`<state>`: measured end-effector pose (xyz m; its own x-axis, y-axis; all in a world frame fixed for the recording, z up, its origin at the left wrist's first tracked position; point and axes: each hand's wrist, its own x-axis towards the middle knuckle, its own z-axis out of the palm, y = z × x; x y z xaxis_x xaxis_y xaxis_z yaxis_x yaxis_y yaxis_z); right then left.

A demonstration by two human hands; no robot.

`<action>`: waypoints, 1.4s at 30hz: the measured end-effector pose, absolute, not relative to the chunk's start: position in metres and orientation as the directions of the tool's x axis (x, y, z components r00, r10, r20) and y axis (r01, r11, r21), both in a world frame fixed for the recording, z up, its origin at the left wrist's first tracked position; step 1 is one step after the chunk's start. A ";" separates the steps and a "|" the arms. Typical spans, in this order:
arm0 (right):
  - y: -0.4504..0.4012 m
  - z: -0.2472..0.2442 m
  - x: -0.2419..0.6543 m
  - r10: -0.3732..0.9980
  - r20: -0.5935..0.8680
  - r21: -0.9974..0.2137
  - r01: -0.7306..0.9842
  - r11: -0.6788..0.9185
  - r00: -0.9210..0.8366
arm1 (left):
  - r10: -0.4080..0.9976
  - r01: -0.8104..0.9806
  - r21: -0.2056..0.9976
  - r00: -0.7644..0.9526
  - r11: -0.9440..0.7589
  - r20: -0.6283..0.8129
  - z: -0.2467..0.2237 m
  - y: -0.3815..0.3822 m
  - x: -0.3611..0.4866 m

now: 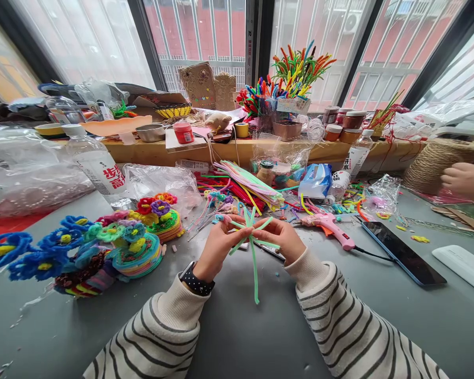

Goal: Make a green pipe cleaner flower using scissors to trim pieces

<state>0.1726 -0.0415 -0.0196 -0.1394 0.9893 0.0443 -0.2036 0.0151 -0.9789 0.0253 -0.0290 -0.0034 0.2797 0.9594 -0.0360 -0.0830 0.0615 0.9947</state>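
Green pipe cleaner bundle (254,247) held between both hands at near centre of grey table (237,326); left hand (217,246) and right hand (281,238) both pinched shut on its crossing point; long tail hangs toward the near edge; short ends splay far; pink glue gun (332,227) lies right.

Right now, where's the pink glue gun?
Head view: the pink glue gun lies on the grey table just right of the right hand, with the dark phone on its far side.
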 end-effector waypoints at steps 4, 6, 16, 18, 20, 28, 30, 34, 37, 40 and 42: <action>-0.040 -0.021 0.175 0.996 0.036 -0.978 -0.210 0.017 -0.086 | 0.945 -0.174 0.977 0.323 0.124 -0.062 -0.002 -0.029 0.025; -0.039 -0.021 0.176 0.997 0.035 -0.973 -0.230 0.019 -0.066 | 0.945 -0.185 0.971 0.315 0.150 -0.086 -0.001 -0.029 0.025; -0.039 -0.021 0.176 0.987 -0.041 -0.987 -0.144 -0.064 -0.155 | 0.946 -0.140 0.976 0.300 0.167 -0.119 0.000 -0.030 0.026; -0.039 -0.020 0.176 0.988 -0.042 -0.990 -0.129 -0.061 -0.147 | 0.949 -0.107 0.984 0.297 0.142 -0.104 -0.002 -0.030 0.026; -0.039 -0.019 0.176 0.990 -0.039 -0.991 -0.123 -0.057 -0.138 | 0.955 -0.070 0.991 0.283 0.116 -0.091 -0.002 -0.029 0.025; -0.041 -0.020 0.175 0.997 0.030 -0.992 -0.123 0.021 -0.073 | 0.981 -0.135 0.986 0.184 0.096 -0.070 -0.001 -0.027 0.025; -0.040 -0.021 0.175 0.998 0.052 -0.992 -0.116 0.046 -0.044 | 0.984 -0.114 0.990 0.166 0.083 -0.063 -0.002 -0.026 0.024; -0.039 -0.023 0.174 0.997 0.068 -0.990 -0.121 0.073 0.040 | 0.988 0.043 0.999 0.156 -0.013 0.006 -0.006 -0.023 0.022; -0.037 -0.025 0.174 0.991 0.081 -0.983 -0.154 0.096 0.104 | 0.975 0.225 0.955 0.155 -0.191 0.159 -0.010 -0.023 0.023; -0.035 -0.029 0.173 0.983 0.098 -0.974 -0.187 0.127 0.158 | 0.916 0.332 0.855 0.190 -0.398 0.353 -0.013 -0.024 0.024; -0.034 -0.031 0.173 0.977 0.096 -0.967 -0.213 0.136 0.188 | 0.859 0.382 0.769 0.234 -0.512 0.456 -0.013 -0.026 0.024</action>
<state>0.1727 -0.0342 -0.0311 0.1883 0.9774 0.0961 -0.2133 0.1362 -0.9674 0.0244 -0.0257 -0.0127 0.2336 0.8589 0.4557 0.3824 -0.5121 0.7691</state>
